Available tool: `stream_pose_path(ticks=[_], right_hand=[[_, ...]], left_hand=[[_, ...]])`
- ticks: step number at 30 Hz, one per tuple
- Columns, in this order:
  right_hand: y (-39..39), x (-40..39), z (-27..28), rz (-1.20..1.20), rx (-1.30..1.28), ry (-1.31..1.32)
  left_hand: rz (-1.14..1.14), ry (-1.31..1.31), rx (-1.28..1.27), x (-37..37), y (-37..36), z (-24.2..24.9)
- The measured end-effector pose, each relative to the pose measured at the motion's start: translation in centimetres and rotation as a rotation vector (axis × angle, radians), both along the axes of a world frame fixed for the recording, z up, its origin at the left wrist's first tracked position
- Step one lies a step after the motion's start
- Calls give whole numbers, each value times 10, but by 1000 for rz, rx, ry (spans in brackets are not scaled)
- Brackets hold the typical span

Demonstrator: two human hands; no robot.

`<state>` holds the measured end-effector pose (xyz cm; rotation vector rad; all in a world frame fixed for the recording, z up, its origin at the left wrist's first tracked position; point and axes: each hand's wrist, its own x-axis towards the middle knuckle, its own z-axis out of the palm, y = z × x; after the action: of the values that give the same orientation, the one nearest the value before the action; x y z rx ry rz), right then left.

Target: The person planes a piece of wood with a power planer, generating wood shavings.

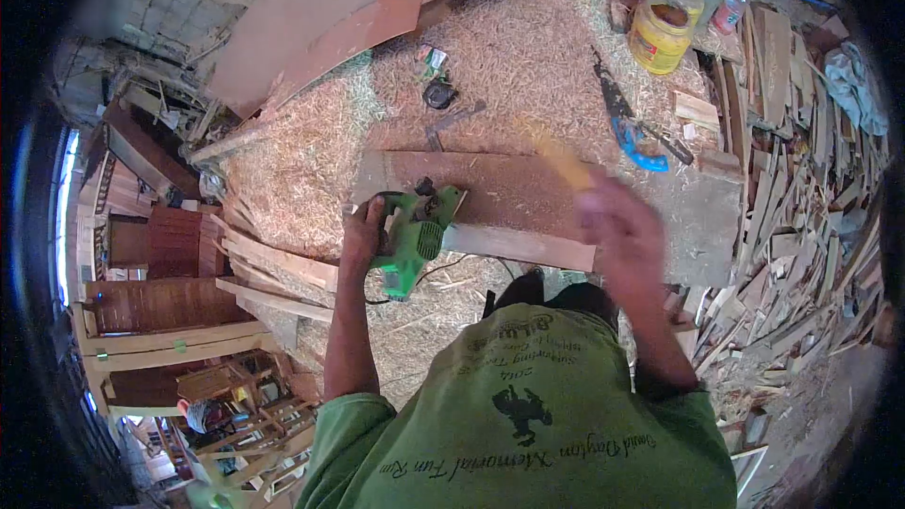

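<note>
While the left hand (363,238) is closed around the handle of a green power tool (418,231), the right hand (622,226) is blurred, and it seems to grip a yellowish stick-like thing (558,156) that points up and to the left; I cannot tell what this thing is.

The green power tool sits at the near left end of a long wooden board (528,190), which lies on the table (702,217) directly in front of the person. The long axis of the board runs from left to right across the view, so it stretches away from the tool toward the right hand. A thinner, lighter strip (518,245) lies along the near edge of the board, just beside the tool. The left hand is clearly the nearer one to the tool; the right hand hovers above the right half of the board, well apart from the tool.

Wood shavings (490,57) cover the surface behind the board. Farther back stand a yellow jar (660,35) and a blue-handled tool (632,137). Many offcuts (801,179) are piled at the right.
</note>
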<state>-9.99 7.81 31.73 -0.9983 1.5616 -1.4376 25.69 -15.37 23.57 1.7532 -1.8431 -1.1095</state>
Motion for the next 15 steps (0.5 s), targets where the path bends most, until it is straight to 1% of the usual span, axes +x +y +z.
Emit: stream_pose_path(ticks=[1,4,6,8,11,14,15], right_hand=[[-18,22,-27,-7,20,29],[-63,77,-101,-20,-65,173],[-77,99,-120,25,-47,240],[-84,115,-116,28,-79,194],[-89,130,-109,43,-94,107],[-93,140,-111,41,-98,-24],[-95,143,-114,37,-99,-78]], left_hand=[[-2,-10,-8,-1,1,2],[1,-23,-18,4,-2,-5],[5,-5,1,8,-3,-7],[10,44,42,8,-3,-5],[-15,54,-8,15,-8,-15],[-23,-22,27,16,-11,-13],[-35,2,10,18,-12,-17]])
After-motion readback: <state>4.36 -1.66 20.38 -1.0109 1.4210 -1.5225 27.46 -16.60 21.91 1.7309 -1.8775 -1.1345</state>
